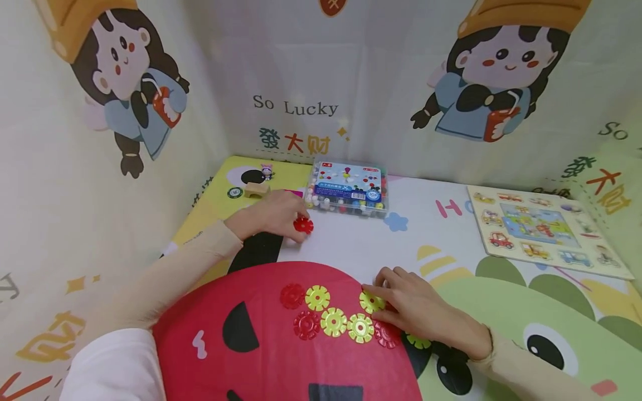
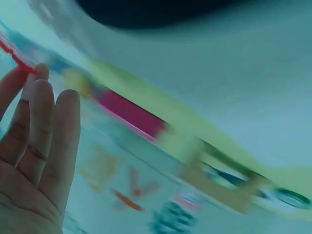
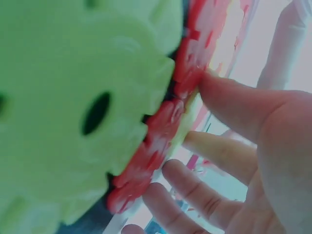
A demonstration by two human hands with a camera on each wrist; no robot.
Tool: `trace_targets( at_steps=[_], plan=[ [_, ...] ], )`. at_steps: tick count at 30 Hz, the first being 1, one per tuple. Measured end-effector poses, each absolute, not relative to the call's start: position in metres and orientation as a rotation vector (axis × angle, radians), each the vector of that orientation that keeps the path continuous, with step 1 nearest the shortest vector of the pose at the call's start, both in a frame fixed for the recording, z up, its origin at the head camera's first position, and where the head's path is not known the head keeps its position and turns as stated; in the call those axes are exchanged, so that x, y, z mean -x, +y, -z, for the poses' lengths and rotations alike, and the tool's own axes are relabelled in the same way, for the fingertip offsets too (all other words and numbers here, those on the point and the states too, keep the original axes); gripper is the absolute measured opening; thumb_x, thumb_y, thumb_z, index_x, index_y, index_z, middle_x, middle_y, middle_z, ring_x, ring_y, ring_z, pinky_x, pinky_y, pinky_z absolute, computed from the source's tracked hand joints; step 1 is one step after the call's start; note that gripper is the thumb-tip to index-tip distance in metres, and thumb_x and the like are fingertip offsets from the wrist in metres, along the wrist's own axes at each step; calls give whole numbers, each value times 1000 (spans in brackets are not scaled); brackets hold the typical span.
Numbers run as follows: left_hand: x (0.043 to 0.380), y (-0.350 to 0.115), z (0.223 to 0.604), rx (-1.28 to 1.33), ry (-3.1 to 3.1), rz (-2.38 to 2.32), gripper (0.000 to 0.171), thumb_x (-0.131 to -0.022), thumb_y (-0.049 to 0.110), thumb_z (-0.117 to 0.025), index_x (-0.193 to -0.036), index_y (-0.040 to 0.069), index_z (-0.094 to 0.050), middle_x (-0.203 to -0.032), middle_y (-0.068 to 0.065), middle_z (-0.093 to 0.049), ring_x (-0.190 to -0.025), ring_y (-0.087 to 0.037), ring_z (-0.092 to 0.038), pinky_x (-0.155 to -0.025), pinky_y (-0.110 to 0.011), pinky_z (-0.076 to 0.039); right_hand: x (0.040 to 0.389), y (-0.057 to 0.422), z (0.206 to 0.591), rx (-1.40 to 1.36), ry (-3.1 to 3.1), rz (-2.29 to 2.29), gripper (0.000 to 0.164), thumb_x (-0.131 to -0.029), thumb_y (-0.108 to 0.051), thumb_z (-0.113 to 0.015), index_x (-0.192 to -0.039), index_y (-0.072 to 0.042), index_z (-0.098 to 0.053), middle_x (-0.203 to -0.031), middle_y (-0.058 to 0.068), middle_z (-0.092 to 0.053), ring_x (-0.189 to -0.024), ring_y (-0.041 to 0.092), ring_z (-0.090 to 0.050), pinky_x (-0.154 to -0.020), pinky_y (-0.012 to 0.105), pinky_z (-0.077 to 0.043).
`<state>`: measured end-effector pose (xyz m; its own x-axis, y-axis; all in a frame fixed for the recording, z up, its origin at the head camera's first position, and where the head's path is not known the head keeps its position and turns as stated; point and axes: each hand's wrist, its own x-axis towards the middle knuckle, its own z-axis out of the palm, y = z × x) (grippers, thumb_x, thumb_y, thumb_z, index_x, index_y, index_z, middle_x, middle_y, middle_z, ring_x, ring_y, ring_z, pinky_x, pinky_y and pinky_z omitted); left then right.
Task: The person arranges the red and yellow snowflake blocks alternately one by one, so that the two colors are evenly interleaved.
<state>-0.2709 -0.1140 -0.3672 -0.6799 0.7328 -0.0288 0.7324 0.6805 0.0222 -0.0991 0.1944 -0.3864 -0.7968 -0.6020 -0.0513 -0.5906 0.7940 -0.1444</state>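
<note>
Notched, gear-like plastic discs lie in the middle of the table, some yellow and some red. My left hand, reaching toward the back, pinches a red disc between thumb and finger. That disc's edge also shows at the upper left of the left wrist view. Over the right end of the group, my right hand has thumb and index finger at opposite sides of a yellow disc. Beneath this hand are a red disc and a partly covered yellow-green disc, large in the right wrist view.
A clear plastic box of small coloured parts stands at the back wall. Left of it sits a small wooden block. A wooden picture puzzle board lies at the right. Printed cloth covers the table and walls.
</note>
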Motion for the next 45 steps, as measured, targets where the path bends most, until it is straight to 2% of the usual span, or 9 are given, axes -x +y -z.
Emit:
trace_targets(
  at_steps=[6,11,18,21,26,29,33,39,45],
  plan=[
    [286,-135,377,-1074,2843,-43,57,-68,58,-72,-115,25,-70,-100,5,-66,-87,-12,-54,-74,-30,-48,104,192,382,891,2852,253,51,-70,-52,-76,-114,-28,-66,-103,-8,-55,-92,5,-45,-65,21,-45],
    [281,-138,385,-1001,2814,-171,57,-71,57,-73,-121,29,-66,-106,6,-62,-90,-10,-53,-74,-28,-49,108,191,380,878,2835,291,50,-69,-51,-78,-110,-25,-65,-103,-10,-55,-97,4,-46,-68,21,-49],
    [276,-140,382,-923,2774,-256,53,-73,50,-76,-120,28,-66,-106,4,-61,-92,-11,-53,-71,-26,-48,104,185,377,978,2859,280,45,-72,-48,-77,-109,-25,-70,-97,-10,-65,-82,1,-55,-67,22,-49],
    [275,-140,381,-920,2769,-241,53,-73,49,-76,-120,27,-67,-105,4,-61,-92,-11,-53,-71,-26,-48,104,181,376,1021,2851,274,41,-73,-45,-76,-107,-23,-71,-99,-8,-68,-83,3,-59,-69,23,-51],
    [275,-140,382,-917,2770,-279,53,-73,49,-76,-120,27,-66,-104,5,-60,-90,-11,-53,-70,-26,-47,111,182,369,994,2702,351,39,-72,-36,-78,-107,-20,-72,-106,-6,-63,-90,8,-58,-68,21,-51],
    [276,-139,383,-903,2771,-305,53,-73,49,-77,-120,28,-66,-104,6,-60,-89,-11,-53,-70,-26,-47,118,184,367,947,2598,462,37,-72,-33,-80,-107,-20,-72,-106,-6,-59,-86,9,-55,-62,18,-48],
    [278,-138,383,-900,2770,-324,52,-72,49,-77,-119,29,-67,-103,6,-60,-89,-11,-53,-69,-26,-47,125,185,368,943,2590,507,39,-71,-36,-81,-106,-22,-72,-100,-9,-59,-81,7,-53,-61,19,-46],
    [278,-141,381,-899,2774,-329,52,-72,49,-77,-119,29,-67,-103,6,-60,-90,-11,-53,-71,-27,-48,156,179,369,988,2689,555,43,-67,-38,-83,-105,-21,-72,-95,-10,-63,-80,8,-55,-67,21,-47],
    [276,-143,380,-883,2771,-339,52,-72,48,-77,-119,28,-67,-102,6,-60,-88,-11,-54,-70,-26,-48,207,136,375,970,2778,645,49,-65,-37,-85,-107,-15,-72,-96,-4,-67,-75,10,-57,-64,22,-46]
  ],
)
